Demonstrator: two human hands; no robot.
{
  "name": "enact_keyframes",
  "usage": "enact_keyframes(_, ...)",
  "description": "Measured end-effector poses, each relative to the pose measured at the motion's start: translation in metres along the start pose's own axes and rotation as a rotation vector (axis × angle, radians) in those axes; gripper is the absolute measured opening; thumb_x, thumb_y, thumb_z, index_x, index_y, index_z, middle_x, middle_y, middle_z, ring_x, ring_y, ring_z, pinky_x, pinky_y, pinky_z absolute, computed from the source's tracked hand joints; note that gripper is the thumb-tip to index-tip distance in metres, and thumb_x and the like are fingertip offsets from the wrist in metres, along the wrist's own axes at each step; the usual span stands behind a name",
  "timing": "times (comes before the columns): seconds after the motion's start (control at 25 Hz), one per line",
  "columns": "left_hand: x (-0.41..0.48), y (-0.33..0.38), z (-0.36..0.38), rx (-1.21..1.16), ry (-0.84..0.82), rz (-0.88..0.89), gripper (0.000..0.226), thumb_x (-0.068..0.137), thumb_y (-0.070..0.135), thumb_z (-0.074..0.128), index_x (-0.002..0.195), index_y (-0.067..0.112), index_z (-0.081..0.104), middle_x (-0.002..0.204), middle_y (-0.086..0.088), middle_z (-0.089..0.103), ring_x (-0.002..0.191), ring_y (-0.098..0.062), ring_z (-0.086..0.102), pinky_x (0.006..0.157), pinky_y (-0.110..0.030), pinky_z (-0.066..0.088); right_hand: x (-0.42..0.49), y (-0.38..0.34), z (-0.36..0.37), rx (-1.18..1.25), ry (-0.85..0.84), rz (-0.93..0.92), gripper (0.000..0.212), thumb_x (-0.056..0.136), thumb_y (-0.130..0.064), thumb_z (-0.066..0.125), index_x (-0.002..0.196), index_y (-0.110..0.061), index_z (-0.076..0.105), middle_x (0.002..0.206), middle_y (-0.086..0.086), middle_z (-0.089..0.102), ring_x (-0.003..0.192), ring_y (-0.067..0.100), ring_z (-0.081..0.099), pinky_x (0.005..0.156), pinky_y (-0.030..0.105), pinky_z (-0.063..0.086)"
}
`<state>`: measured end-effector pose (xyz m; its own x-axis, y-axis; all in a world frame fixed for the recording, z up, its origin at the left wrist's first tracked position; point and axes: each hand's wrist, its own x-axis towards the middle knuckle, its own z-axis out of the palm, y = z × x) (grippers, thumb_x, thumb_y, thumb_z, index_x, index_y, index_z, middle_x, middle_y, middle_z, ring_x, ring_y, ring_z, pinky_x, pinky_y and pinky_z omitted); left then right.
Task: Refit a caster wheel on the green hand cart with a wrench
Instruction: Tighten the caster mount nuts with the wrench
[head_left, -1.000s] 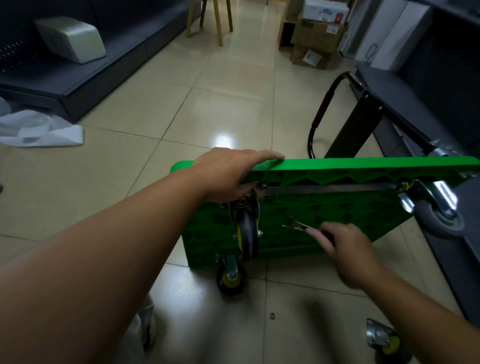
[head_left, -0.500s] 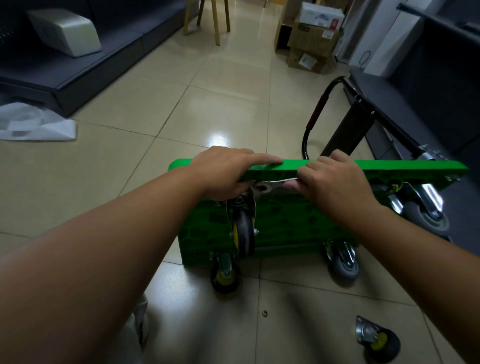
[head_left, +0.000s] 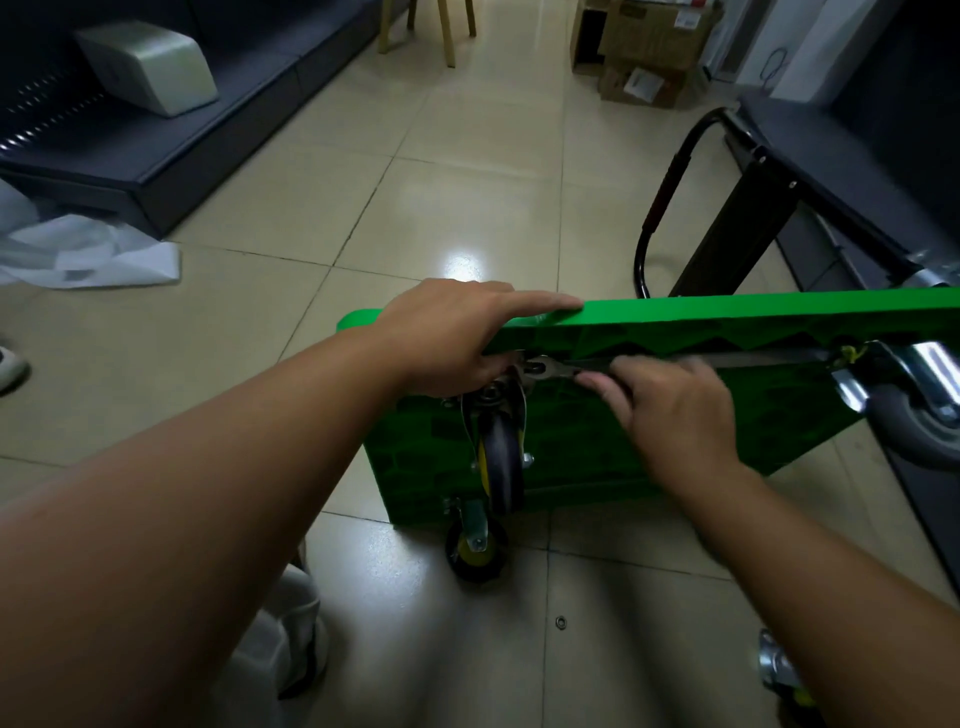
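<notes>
Left hand (head_left: 457, 332): lies flat over the upper left corner of the green hand cart (head_left: 753, 312), fingers straight along its top edge, gripping nothing.
Green hand cart: tipped on its long side on the tiled floor (head_left: 291, 218), underside to the camera.
Caster wheel (head_left: 501, 462): against the underside just below the left hand, above a second caster (head_left: 475, 545) that sits at floor level.
Wrench (head_left: 550, 368): head at the caster wheel's mount, shaft running right.
Right hand (head_left: 670, 410): fingers curled round the wrench shaft, slightly blurred.
Loose caster (head_left: 776, 665): on the floor, lower right, partly hidden by the right forearm.
</notes>
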<state>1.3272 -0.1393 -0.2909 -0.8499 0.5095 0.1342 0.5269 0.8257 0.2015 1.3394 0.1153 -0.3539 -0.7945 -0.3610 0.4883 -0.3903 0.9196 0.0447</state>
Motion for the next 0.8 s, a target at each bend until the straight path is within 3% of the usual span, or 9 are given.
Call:
enact_keyframes(0.12, 0.0, -0.001, -0.001, 0.011, -0.006, -0.006, 0.074, 0.095, 0.037, 0.058, 0.151, 0.063, 0.018, 0.131, 0.009, 0.062, 0.095, -0.019, 0.06, 0.073, -0.04, 0.052, -0.023, -0.032, 0.035, 0.392, -0.149, 0.367, 0.054, 0.094, -0.061, 0.045, 0.065, -0.017, 0.056, 0.054, 0.0, 0.05, 0.054, 0.03, 0.052, 0.051, 0.031, 0.03)
enact_keyframes(0.2, 0.001, -0.001, -0.002, 0.025, -0.009, -0.009, 0.074, 0.095, 0.036, 0.059, 0.151, 0.063, 0.018, 0.131, 0.009, 0.062, 0.097, -0.021, 0.061, 0.071, -0.038, 0.049, -0.03, -0.057, 0.055, 0.793, -0.209, 0.53, 0.058, 0.089, -0.063, 0.04, 0.062, -0.013, 0.053, 0.052, -0.003, 0.048, 0.052, 0.022, 0.049, 0.051, 0.032, 0.032)
enact_keyframes(0.28, 0.002, -0.001, -0.002, 0.035, -0.004, -0.006, 0.076, 0.094, 0.036, 0.059, 0.151, 0.064, 0.018, 0.13, 0.008, 0.062, 0.098, -0.022, 0.062, 0.07, -0.036, 0.046, -0.03, -0.075, 0.064, 1.071, -0.192, 0.625, 0.059, 0.092, -0.057, 0.044, 0.065, -0.007, 0.059, 0.056, -0.001, 0.054, 0.052, 0.011, 0.047, 0.051, 0.029, 0.033)
enact_keyframes(0.36, 0.001, -0.001, -0.003, 0.028, 0.0, -0.007, 0.076, 0.094, 0.035, 0.06, 0.151, 0.064, 0.018, 0.133, 0.009, 0.061, 0.1, -0.022, 0.062, 0.071, -0.037, 0.048, -0.032, -0.075, 0.063, 1.16, -0.205, 0.647, 0.055, 0.097, -0.049, 0.047, 0.064, -0.007, 0.059, 0.056, -0.002, 0.053, 0.051, 0.007, 0.046, 0.05, 0.027, 0.033)
enact_keyframes(0.44, 0.0, 0.0, -0.002, 0.019, -0.005, -0.004, 0.077, 0.094, 0.034, 0.06, 0.151, 0.064, 0.018, 0.139, 0.009, 0.059, 0.101, -0.022, 0.062, 0.075, -0.04, 0.052, -0.048, -0.055, 0.056, 1.076, -0.306, 0.587, 0.052, 0.096, -0.051, 0.046, 0.061, -0.014, 0.052, 0.053, -0.005, 0.045, 0.049, 0.009, 0.043, 0.051, 0.029, 0.033)
enact_keyframes(0.56, 0.001, -0.001, -0.002, 0.014, -0.008, -0.006, 0.078, 0.093, 0.032, 0.06, 0.15, 0.065, 0.018, 0.141, 0.009, 0.058, 0.103, -0.022, 0.062, 0.076, -0.039, 0.052, -0.071, -0.006, 0.03, 0.53, -0.384, 0.322, 0.055, 0.088, -0.065, 0.044, 0.059, -0.019, 0.045, 0.049, -0.007, 0.036, 0.05, 0.02, 0.044, 0.054, 0.034, 0.034)
enact_keyframes(0.68, 0.001, -0.002, -0.002, 0.004, -0.006, -0.012, 0.079, 0.094, 0.033, 0.06, 0.149, 0.067, 0.015, 0.137, 0.008, 0.06, 0.105, -0.022, 0.062, 0.074, -0.039, 0.052, -0.039, 0.02, -0.021, 0.054, -0.226, -0.088, 0.039, 0.088, -0.054, 0.062, 0.069, -0.022, 0.053, 0.054, -0.006, 0.047, 0.051, 0.018, 0.043, 0.059, 0.03, 0.034)
enact_keyframes(0.8, 0.0, 0.0, -0.002, -0.004, -0.013, -0.025, 0.077, 0.094, 0.035, 0.058, 0.148, 0.068, 0.015, 0.134, 0.01, 0.06, 0.108, -0.024, 0.062, 0.078, -0.043, 0.053, 0.02, 0.02, -0.076, -0.166, -0.026, -0.371, 0.035, 0.09, -0.047, 0.066, 0.076, -0.016, 0.056, 0.06, 0.005, 0.059, 0.051, 0.022, 0.052, 0.064, 0.035, 0.042)
